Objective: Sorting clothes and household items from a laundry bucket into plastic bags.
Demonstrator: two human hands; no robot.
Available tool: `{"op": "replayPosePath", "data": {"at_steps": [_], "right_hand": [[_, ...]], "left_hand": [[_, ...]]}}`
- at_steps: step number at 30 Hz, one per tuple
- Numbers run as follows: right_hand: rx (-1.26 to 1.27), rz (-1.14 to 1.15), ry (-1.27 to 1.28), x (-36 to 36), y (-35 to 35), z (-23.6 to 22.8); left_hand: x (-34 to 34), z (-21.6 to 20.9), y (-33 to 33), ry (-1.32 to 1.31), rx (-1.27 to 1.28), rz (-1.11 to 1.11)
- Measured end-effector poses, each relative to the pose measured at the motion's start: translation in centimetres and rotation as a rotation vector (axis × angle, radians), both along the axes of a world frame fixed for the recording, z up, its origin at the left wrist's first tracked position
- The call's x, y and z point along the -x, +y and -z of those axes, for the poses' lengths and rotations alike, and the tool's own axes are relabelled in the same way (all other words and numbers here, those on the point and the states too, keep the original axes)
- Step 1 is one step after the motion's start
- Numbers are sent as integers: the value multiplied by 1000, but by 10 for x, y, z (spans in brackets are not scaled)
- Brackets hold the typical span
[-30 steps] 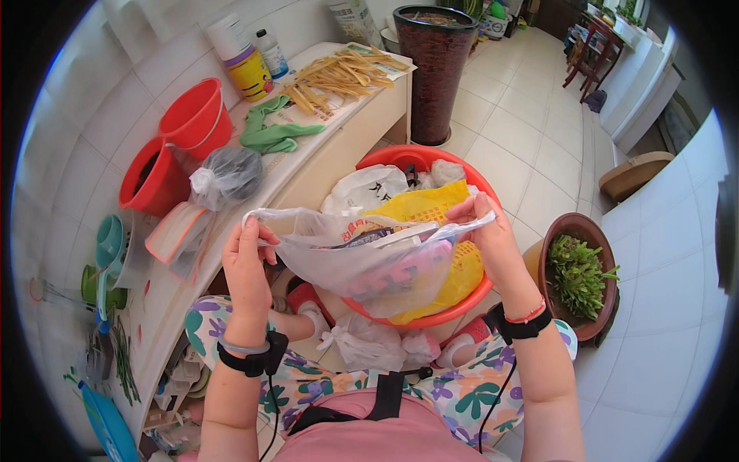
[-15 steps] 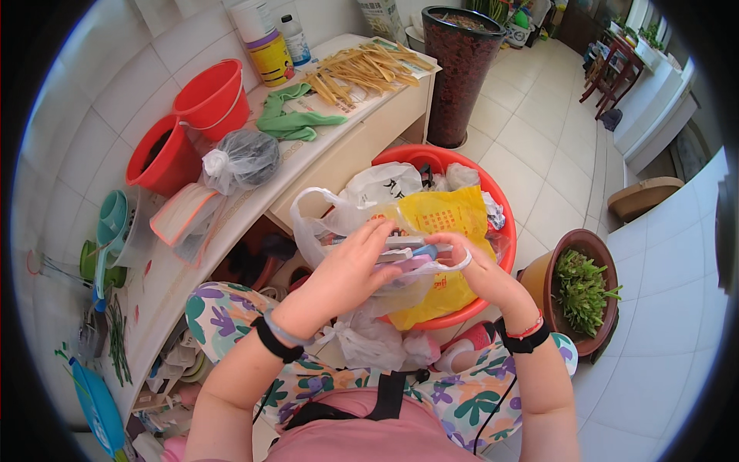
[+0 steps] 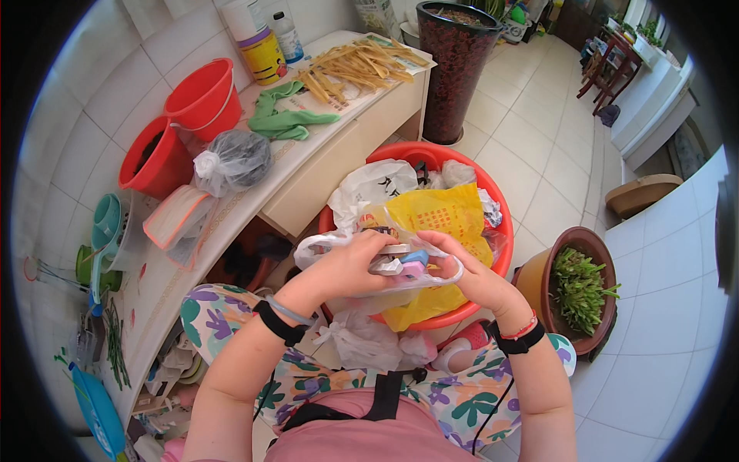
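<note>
A white translucent plastic bag (image 3: 435, 281) is gathered between my hands above a red basin. In its mouth show a pink object (image 3: 413, 269), a blue object (image 3: 416, 256) and some flat pale pieces (image 3: 391, 266); their kinds are unclear. My left hand (image 3: 350, 266) curls around the bag's left side, fingertips at the pale pieces. At the right edge of the opening, my right hand (image 3: 477, 281) grips the rim with its fingers bent, thumb beside the pink object. Below the bag, a yellow plastic bag (image 3: 443, 219) lies in the red basin (image 3: 502, 215).
Left is a long counter (image 3: 254, 181) with red buckets (image 3: 202, 100), a tied bag of dark stuff (image 3: 235, 160), green gloves (image 3: 285, 115) and dried yellowish strips (image 3: 358, 65). A tall dark planter (image 3: 454, 77) stands beyond the basin, a potted plant (image 3: 577, 281) at right. A knotted bag (image 3: 366, 339) lies by my feet.
The bag's raised left handle has sunk down toward my left hand. Both hands have come slightly lower, and the pink and blue objects now show more plainly in the opening.
</note>
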State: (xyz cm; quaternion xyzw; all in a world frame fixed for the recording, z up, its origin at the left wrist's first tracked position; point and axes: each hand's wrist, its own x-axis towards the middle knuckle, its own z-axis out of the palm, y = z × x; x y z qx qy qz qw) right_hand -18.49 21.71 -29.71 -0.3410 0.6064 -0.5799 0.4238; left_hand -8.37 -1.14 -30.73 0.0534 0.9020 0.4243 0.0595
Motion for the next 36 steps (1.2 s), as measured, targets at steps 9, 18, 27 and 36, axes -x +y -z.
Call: {"op": "replayPosePath", "data": {"at_steps": [9, 18, 27, 36], "right_hand": [[114, -35, -9, 0, -6, 1], [-161, -44, 271, -2, -5, 0], [-301, 204, 515, -5, -17, -3], [-107, 484, 160, 25, 17, 0]], "left_hand": [[-8, 18, 17, 140, 157, -216], [-25, -28, -6, 58, -200, -388], [-37, -74, -5, 223, -716, -503], [-56, -115, -69, 780, -974, -704]]}}
